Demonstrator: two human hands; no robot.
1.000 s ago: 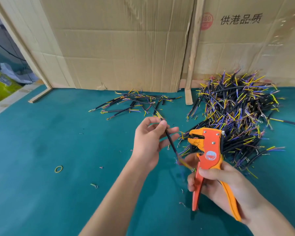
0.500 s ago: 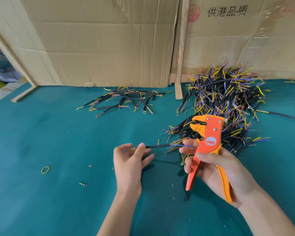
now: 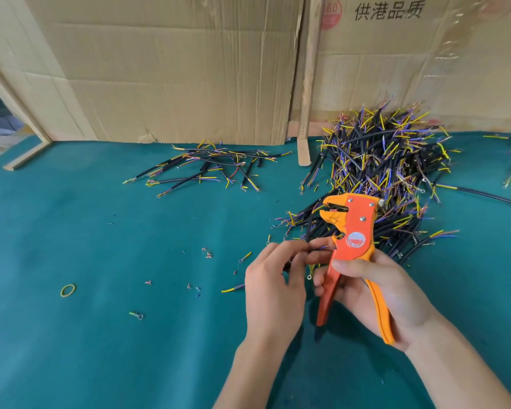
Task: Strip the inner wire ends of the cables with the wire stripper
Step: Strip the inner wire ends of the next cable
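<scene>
My right hand (image 3: 378, 293) grips the handles of the orange wire stripper (image 3: 353, 231), jaws up and pointing left, slightly apart with nothing in them. My left hand (image 3: 273, 284) sits right beside it, fingertips touching my right forefinger. Between those fingers it pinches a short black cable (image 3: 308, 228), which stands up just left of the stripper's jaws; its thin coloured inner wires are mostly hidden by the fingers. A big pile of black cables (image 3: 381, 172) with yellow and purple ends lies behind the stripper. A smaller spread of cables (image 3: 213, 168) lies to the left of that pile.
All this lies on a teal mat (image 3: 101, 231), backed by a cardboard wall (image 3: 174, 69) with an upright wooden slat (image 3: 306, 84). A yellow rubber band (image 3: 68, 290), a ring-terminal offcut (image 3: 136, 315), a yellow wire piece (image 3: 233, 288) and small insulation scraps lie left of my hands.
My left hand has swung right with the cable, from out at the left to touching my right hand beside the stripper. The cable went from lying level to standing up.
</scene>
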